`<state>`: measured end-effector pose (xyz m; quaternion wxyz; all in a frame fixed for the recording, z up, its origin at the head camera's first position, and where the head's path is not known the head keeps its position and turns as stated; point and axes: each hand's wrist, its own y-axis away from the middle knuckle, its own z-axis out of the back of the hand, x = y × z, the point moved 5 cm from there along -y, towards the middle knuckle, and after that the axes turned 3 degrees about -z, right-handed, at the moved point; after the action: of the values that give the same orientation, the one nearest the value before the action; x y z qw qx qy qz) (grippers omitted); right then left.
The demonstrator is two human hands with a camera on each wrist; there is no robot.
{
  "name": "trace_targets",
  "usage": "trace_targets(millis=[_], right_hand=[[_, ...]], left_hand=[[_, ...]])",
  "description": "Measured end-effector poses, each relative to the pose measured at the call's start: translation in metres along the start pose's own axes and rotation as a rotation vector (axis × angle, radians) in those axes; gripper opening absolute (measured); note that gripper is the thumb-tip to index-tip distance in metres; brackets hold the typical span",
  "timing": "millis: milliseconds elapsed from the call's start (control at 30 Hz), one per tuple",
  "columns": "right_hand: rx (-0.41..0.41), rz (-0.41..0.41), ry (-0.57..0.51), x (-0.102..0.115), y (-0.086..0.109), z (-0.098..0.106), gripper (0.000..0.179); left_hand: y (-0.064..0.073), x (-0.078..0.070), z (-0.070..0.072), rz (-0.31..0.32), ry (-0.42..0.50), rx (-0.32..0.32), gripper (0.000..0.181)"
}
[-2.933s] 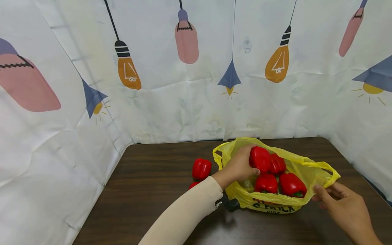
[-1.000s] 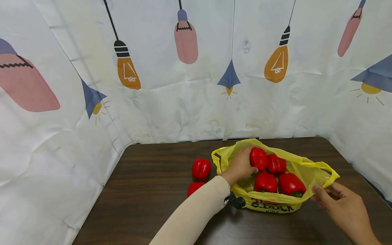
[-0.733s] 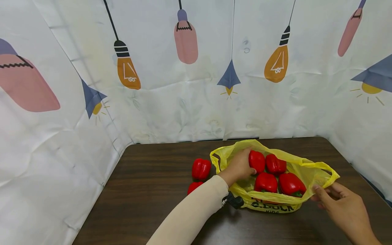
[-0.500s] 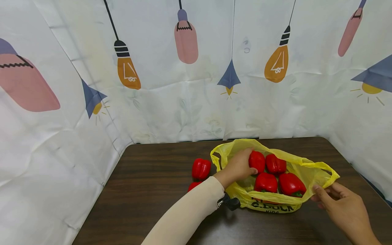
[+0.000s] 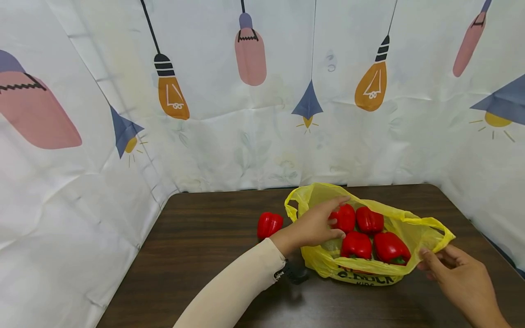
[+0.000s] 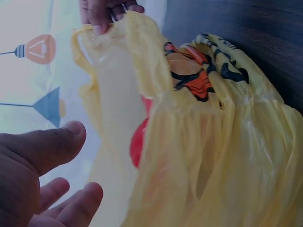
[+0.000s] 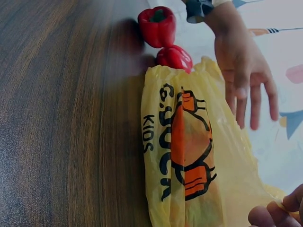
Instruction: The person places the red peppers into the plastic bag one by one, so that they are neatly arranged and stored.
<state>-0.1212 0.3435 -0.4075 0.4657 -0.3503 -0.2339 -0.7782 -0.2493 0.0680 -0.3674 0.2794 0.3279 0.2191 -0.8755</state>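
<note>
A yellow plastic bag point(image 5: 316, 259) lies with its mouth spread, several red bell peppers point(image 5: 391, 248) inside. Over the left part of that mouth is my left hand point(image 5: 311, 228), fingers extended and thumb apart, in front of the upper left pepper point(image 5: 344, 218). In the left wrist view the left hand point(image 6: 52, 175) has nothing between thumb and fingers. My right hand point(image 5: 465, 275) pinches the bag's right edge near its handle. Left of the bag, one red pepper point(image 5: 270, 225) rests on the table; the right wrist view shows a second loose pepper point(image 7: 157, 28), which my left arm hides in the head view.
Everything sits on a dark brown wooden table point(image 5: 197, 237). A white sheet printed with lamps point(image 5: 254, 141) hangs behind it and at both sides. On my left wrist is a black strap device point(image 5: 295, 272), low over the table.
My left hand has lowered a pepper into the bag, let go of it and drawn back to the left with its fingers spread. The right hand has stayed on the bag's edge.
</note>
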Motion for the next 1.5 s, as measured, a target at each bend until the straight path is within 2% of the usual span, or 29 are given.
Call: trace_targets(millis=[267, 533, 767, 967, 1167, 1333, 1500], right_hand=[[-0.004, 0.005, 0.001, 0.001, 0.001, 0.000, 0.062], [-0.001, 0.013, 0.008, 0.002, 0.001, 0.001, 0.057], [-0.003, 0.041, 0.003, 0.004, 0.002, 0.001, 0.057], [0.001, 0.031, 0.018, 0.002, 0.001, 0.001, 0.059], [0.000, 0.021, 0.038, 0.001, 0.001, 0.002, 0.060], [-0.003, 0.023, 0.035, 0.002, 0.002, 0.002, 0.059], [0.003, 0.018, 0.029, 0.003, 0.001, 0.002, 0.061]], left_hand=[[0.022, -0.003, 0.021, -0.045, 0.156, 0.014, 0.090], [0.041, 0.001, 0.037, -0.090, 0.160, 0.006, 0.093], [0.061, 0.003, 0.048, -0.089, 0.154, -0.011, 0.095], [0.077, 0.011, 0.054, -0.071, 0.144, 0.000, 0.091], [0.096, 0.020, 0.062, -0.015, 0.104, -0.013, 0.087], [0.110, 0.027, 0.066, 0.046, 0.124, -0.020, 0.086], [0.122, 0.034, 0.070, 0.081, 0.165, -0.033, 0.085]])
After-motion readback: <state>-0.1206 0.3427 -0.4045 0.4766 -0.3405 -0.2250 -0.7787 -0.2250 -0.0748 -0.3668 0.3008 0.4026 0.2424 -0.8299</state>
